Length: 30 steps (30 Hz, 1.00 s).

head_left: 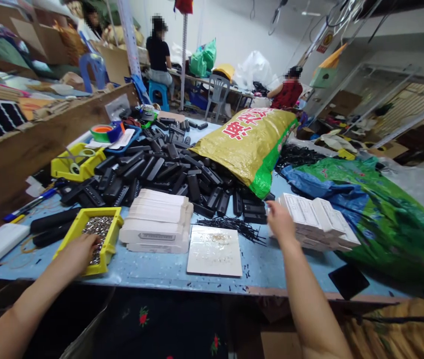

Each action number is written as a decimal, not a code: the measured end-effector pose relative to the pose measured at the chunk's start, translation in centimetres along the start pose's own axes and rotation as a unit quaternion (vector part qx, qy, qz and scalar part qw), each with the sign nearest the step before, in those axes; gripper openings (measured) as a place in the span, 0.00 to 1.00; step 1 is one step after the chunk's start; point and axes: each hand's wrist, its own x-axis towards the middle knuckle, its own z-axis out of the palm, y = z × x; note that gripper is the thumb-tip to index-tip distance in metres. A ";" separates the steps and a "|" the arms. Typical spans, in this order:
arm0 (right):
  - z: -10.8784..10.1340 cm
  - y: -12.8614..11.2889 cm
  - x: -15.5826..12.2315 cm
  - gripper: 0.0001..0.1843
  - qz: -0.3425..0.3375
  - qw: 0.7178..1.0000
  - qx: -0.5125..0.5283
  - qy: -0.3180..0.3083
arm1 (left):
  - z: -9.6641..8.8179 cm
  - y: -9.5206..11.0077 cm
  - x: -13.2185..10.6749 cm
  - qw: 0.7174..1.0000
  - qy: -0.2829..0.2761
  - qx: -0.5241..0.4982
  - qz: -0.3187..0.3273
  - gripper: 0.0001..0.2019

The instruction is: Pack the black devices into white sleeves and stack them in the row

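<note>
My left hand [78, 253] reaches into a yellow bin [111, 249] of small shiny metal pieces [100, 227]. Its fingers are bent together among them, pinching at the pieces. My right hand [281, 222] is at the left side of a stack of white printed boxes [305, 214]. Its fingers point away from me, apart, and nothing shows in them. Between the hands lie a pile of flat white cartons [155, 219] and a white square board [214, 252] with tiny bits on it. Thin black strips [230, 227] lie just behind the board.
A heap of black oblong cases [152, 167] covers the table's middle, partly under a gold sack [247, 139]. Another yellow bin [75, 164] holds scissors and tape. A green bag [395, 219] fills the right side; a black flat square [348, 281] lies near the edge. Other people sit farther back.
</note>
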 end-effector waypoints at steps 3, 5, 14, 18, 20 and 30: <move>4.5 -3.4 -1.1 0.22 -0.052 0.995 0.012 -0.088 | -1.2 0.4 -0.2 0.999 -0.010 -0.034 -0.010 0.15; 5.8 -3.5 -1.4 0.22 -0.047 0.995 0.011 -0.092 | -1.8 0.6 -0.5 0.999 0.016 -0.051 0.001 0.14; 4.0 -5.8 -4.1 0.24 0.073 0.965 0.246 0.052 | -2.2 5.6 -3.4 0.877 0.133 -0.451 -0.097 0.16; 2.6 -15.1 -8.6 0.23 0.128 0.822 0.554 -0.026 | -0.2 13.8 -4.5 0.740 -0.019 -0.670 -0.063 0.17; 1.6 -19.7 -10.2 0.17 0.125 0.719 0.682 -0.041 | 1.0 17.6 -4.8 0.683 -0.072 -0.723 -0.066 0.16; 0.1 -26.5 -9.3 0.07 0.262 0.476 0.828 0.139 | 1.7 21.2 -4.7 0.676 -0.054 -0.735 -0.010 0.15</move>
